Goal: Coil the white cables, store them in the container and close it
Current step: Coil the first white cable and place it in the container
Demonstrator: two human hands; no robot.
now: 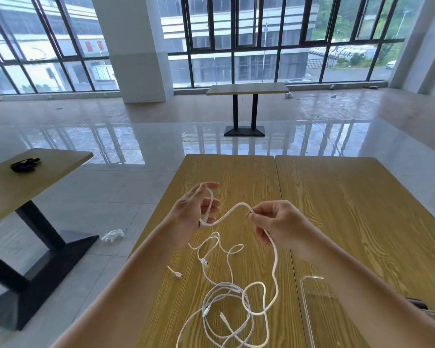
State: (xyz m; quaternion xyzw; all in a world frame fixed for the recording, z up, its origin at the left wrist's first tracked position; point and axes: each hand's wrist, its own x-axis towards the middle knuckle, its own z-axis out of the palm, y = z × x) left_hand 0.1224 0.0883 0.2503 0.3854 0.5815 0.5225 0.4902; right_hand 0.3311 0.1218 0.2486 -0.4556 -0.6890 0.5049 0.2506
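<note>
A thick white cable [230, 212] is stretched between both hands above the wooden table [349, 209]. My left hand [195, 209] holds one end, with a loop of the cable running up over its fingers. My right hand [276, 224] pinches the cable further along, and the rest hangs down from it to the table. Thinner white cables [226, 302] lie tangled in loose loops on the table near me. A clear plastic container [312, 310] sits at the lower right, partly hidden by my right forearm.
A second wooden table [23, 184] with a black object [24, 165] on it stands to the left. A third table [246, 89] is further back by the windows. A white crumpled thing [112, 234] lies on the glossy tiled floor.
</note>
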